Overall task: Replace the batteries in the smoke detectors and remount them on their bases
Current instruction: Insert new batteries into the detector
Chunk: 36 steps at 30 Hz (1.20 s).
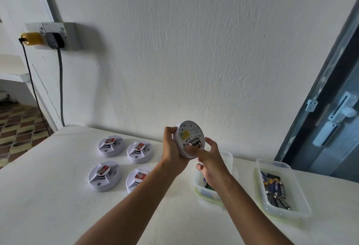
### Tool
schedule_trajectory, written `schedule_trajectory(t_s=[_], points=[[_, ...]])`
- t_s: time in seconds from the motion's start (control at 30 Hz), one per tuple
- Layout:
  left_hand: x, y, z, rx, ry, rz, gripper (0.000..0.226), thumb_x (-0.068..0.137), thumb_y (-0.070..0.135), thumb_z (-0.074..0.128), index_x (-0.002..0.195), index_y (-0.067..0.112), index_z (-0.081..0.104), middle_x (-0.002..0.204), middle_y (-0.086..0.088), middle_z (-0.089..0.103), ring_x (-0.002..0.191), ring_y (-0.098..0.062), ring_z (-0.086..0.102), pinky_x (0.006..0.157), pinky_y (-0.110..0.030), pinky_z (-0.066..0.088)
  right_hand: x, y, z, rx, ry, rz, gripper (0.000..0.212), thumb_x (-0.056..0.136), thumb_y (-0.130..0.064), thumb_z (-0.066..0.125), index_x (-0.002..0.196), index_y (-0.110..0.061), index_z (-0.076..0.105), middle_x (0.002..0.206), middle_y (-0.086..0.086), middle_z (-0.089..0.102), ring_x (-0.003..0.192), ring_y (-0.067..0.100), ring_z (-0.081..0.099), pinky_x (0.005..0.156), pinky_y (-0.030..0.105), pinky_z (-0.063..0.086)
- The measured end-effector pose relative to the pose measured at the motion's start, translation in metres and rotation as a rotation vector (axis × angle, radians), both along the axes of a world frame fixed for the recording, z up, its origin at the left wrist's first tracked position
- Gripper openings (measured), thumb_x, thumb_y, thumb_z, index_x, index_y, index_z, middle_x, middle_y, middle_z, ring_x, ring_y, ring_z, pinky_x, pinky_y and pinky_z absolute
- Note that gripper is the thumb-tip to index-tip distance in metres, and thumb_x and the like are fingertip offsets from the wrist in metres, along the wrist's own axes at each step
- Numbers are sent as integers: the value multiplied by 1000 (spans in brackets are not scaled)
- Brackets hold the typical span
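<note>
My left hand [172, 147] grips a round white smoke detector [189, 131] by its rim and holds it above the table with its back turned toward me. The open battery bay shows metal contacts and a yellow label. My right hand [208, 154] touches the lower edge of the bay with thumb and fingers; whether a battery sits between them I cannot tell. Several more white detectors [110, 145] with red-labelled parts on top lie on the white table [48, 196] to the left.
Two clear plastic tubs stand on the right: the near one [202, 192] is partly hidden by my right arm, the far one [279, 188] holds several dark batteries. A wall socket [52, 35] with two plugs and hanging cords is at upper left. A blue door [330, 128] is at the right.
</note>
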State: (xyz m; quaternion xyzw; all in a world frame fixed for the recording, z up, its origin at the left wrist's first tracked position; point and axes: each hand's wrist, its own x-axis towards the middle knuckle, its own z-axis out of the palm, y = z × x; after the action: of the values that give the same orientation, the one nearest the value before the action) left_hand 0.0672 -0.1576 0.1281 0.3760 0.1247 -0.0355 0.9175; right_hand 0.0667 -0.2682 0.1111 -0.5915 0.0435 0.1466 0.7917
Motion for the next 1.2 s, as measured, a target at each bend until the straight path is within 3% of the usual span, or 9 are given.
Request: schedule_trajectory(t_s=[0.07,0.13,0.23,0.33,0.43,0.6,0.9,1.07,1.2], points=[[-1,0,5,-3,-27,-45,52,89,41,33,101,6,70,97,-20,67,97,-36,58,85,-48,48,1,0,2,108,45,78,98,40,-21,90,127,-27,44,104,4,60,73,15,44,50,25,32],[-4,0,10,-6,-42,-85,55,89,42,32,98,5,71,96,-20,67,95,-34,58,82,-45,47,3,-2,5,176,46,154,86,40,-21,89,119,-24,55,96,1,60,71,15,43,50,25,31],[-6,4,16,-10,-45,-164,56,85,42,34,99,3,72,100,-21,67,98,-35,59,84,-48,48,-2,-2,14,134,-82,208,65,47,-22,86,106,-23,61,88,-3,65,72,13,52,57,29,36],[-7,13,25,15,-33,-269,56,81,44,38,99,5,75,106,-21,68,101,-37,60,90,-53,46,-7,-2,23,62,-223,70,74,54,-20,90,120,-27,57,104,1,70,94,19,67,70,33,51],[-10,19,36,39,-38,-345,58,84,45,33,95,7,76,101,-20,70,85,-35,67,80,-47,50,-7,-17,42,68,-318,55,75,64,-20,84,130,-29,51,113,10,68,103,25,67,80,38,55],[-15,23,51,61,-79,-385,59,85,46,29,94,10,75,96,-18,69,77,-32,66,72,-42,52,-12,-29,65,-79,-473,168,55,73,-1,77,121,-25,63,105,11,70,98,24,68,73,33,58],[-27,24,65,35,-166,-414,61,86,45,25,90,10,75,90,-17,69,70,-31,68,64,-41,56,-26,-29,80,-239,-644,151,51,80,-15,76,127,-23,59,105,0,71,94,15,69,72,31,59],[-35,23,74,80,-203,-415,55,76,46,34,97,10,71,92,-18,68,73,-32,67,65,-40,55,-32,-29,86,-198,-633,132,54,77,-9,77,125,-24,60,107,7,68,90,19,70,70,37,61],[-41,23,80,101,-218,-424,56,74,46,36,90,12,77,91,-17,70,73,-31,69,69,-40,55,-37,-26,86,-179,-626,88,53,78,-9,77,126,-25,62,106,6,68,92,28,70,71,52,60]])
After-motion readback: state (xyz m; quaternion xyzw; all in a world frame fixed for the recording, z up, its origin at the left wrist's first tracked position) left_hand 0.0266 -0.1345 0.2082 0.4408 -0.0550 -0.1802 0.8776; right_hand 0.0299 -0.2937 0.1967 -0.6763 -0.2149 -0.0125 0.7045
